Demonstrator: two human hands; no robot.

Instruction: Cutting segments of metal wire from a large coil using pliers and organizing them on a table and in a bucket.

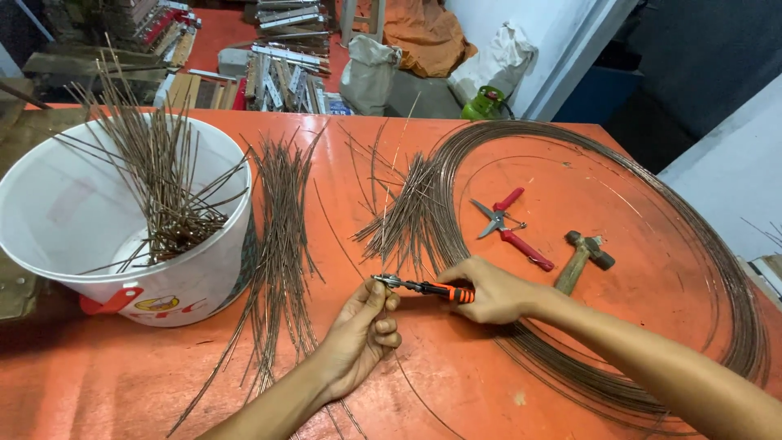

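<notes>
A white plastic bucket point(77, 220) of cut wire pieces stands left of the fingers; red-handled snips point(511, 231) and a wooden-handled hammer point(582, 257) lie to their right on the orange table point(456, 375).

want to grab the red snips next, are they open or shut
Open. The red snips lie on the table inside the wire coil with blades parted in a V and the handles spread, beside the hammer.

Two bare forearms, left hand point(361, 330), right hand point(489, 291), sleeveless, ringless
</notes>
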